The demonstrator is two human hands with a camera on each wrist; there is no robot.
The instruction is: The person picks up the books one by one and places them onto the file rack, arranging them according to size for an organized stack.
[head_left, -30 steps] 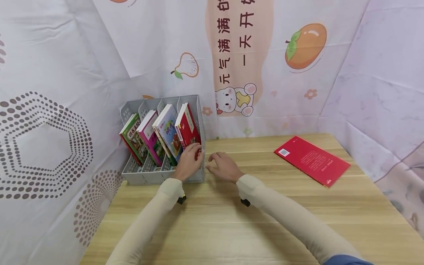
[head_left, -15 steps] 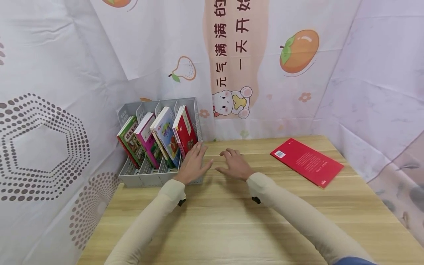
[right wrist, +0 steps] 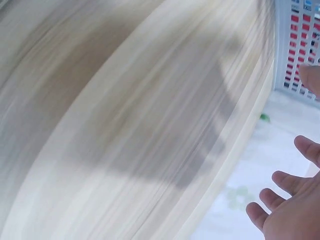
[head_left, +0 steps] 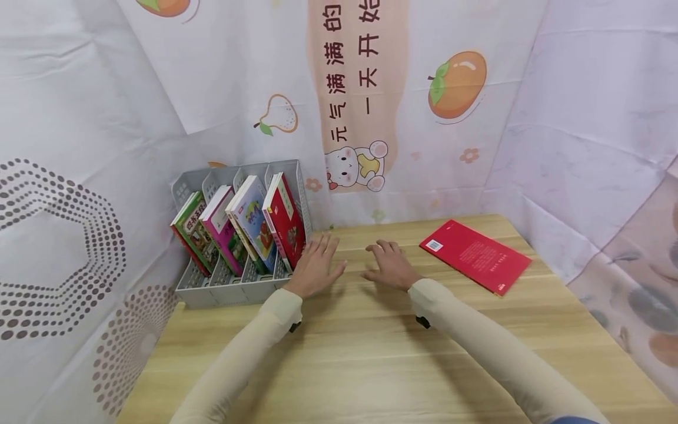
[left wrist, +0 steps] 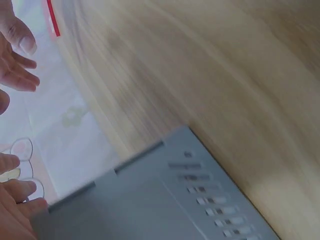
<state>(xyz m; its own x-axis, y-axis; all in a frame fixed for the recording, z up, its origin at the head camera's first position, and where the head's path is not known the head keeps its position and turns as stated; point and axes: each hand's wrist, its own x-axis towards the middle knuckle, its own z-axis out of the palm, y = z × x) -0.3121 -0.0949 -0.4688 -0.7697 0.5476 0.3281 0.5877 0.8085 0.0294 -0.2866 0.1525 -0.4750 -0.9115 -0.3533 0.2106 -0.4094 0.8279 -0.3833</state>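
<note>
My left hand (head_left: 316,268) spreads its fingers at the right front corner of a grey file organizer (head_left: 228,295), overlapping it in the head view. Nothing is between its fingers. Just behind the fingertips, a red-covered book (head_left: 288,224) leans in the rightmost compartment. A blue-covered book (head_left: 256,221), a magenta-edged book (head_left: 228,235) and a green-covered book (head_left: 200,229) lean in the other compartments. To the right, my right hand (head_left: 392,266) hovers over the table with relaxed, parted fingers, holding nothing. The right wrist view shows its fingers (right wrist: 285,195) apart from the organizer's perforated side (right wrist: 300,45).
A flat red book (head_left: 475,256) with a white barcode lies at the table's right back. The wooden table (head_left: 360,359) meets a printed cloth backdrop (head_left: 238,70) behind, with more cloth hanging on both sides.
My left hand has drawn away from the red-covered book and its curled fingers have straightened. My right hand has moved rightward, away from the organizer, its fingers spreading. The head view has shifted slightly.
</note>
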